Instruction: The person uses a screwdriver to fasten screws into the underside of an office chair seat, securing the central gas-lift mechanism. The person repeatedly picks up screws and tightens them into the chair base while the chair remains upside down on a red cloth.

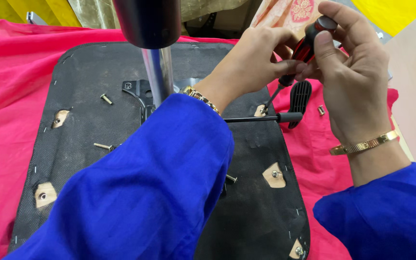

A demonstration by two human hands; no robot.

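Hands: your left hand (pixel 253 60) and right hand (pixel 350 72) both close their fingers on one red-and-black screwdriver (pixel 298 58), its tip at a cutout of the black seat underside (pixel 92 125).
Loose bolts: three lie on the underside, one (pixel 106 99) near the metal column (pixel 157 72).
In the way: your blue sleeve (pixel 160 188) hides the middle.
Around: a black lever (pixel 261 118) and a pink cloth (pixel 10 91).

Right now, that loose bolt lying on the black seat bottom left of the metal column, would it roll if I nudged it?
The loose bolt looks round-shafted, so it would probably roll, likely curving around its wider head. The woven black seat underside seems rough, which may stop it soon. It appears metal: small, stiff, fairly heavy for its size.
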